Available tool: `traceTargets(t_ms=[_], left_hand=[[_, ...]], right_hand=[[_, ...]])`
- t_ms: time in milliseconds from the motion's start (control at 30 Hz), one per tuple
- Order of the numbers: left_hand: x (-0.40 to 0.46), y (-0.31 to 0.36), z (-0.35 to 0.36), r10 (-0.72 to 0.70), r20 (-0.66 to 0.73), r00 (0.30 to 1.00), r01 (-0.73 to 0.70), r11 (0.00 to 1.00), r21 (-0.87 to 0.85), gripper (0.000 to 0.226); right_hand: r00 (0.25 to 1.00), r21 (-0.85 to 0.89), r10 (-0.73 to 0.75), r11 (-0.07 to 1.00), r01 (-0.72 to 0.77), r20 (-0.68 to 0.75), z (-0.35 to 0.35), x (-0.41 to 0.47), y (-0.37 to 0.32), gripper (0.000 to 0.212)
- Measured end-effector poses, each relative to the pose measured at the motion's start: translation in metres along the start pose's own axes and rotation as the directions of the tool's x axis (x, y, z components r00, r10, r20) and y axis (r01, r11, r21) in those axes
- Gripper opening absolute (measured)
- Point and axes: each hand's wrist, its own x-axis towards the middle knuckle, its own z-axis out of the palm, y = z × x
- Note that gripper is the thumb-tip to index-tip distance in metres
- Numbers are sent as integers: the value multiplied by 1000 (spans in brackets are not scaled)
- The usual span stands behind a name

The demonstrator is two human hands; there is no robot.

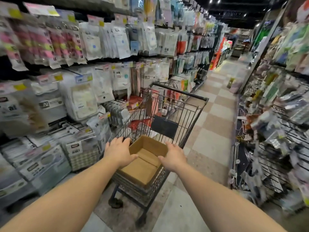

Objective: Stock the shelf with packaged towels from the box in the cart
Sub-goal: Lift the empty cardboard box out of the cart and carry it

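An open brown cardboard box (pixel 142 166) sits in the near end of a black wire shopping cart (pixel 187 114). I see only bare cardboard inside it. My left hand (pixel 118 152) holds the box's left wall, thumb inside and fingers over the outer side. On the right wall, my right hand (pixel 174 157) does the same, thumb inside the rim. Packaged towels (pixel 78 99) in white and clear wrappers fill the shelf (pixel 87 130) to my left.
Hanging packets cover the upper left shelving (pixel 93 41). More stacked packs (pixel 41 163) sit low at the left, close to the cart. A wire rack of goods (pixel 274 148) lines the right side. The checkered aisle floor (pixel 215 124) runs ahead past the cart.
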Motion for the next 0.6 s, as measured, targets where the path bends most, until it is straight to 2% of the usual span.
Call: traceTargets(t_ms=[267,433,600], left_hand=[[153,-30,16,84,87,993,-85,996,6,97],[250,-43,11,202,163,966,-207,978,13,96],[324,-42,10,309,174,935,-316,949,15,98]], right_hand=[[988,74,140,988,-135,-71,27,128,-30,75],[952,154,299,946,-285,-72,37,191,-52,76],[902,221,421,893,-393,-96,41,236,-63,75]])
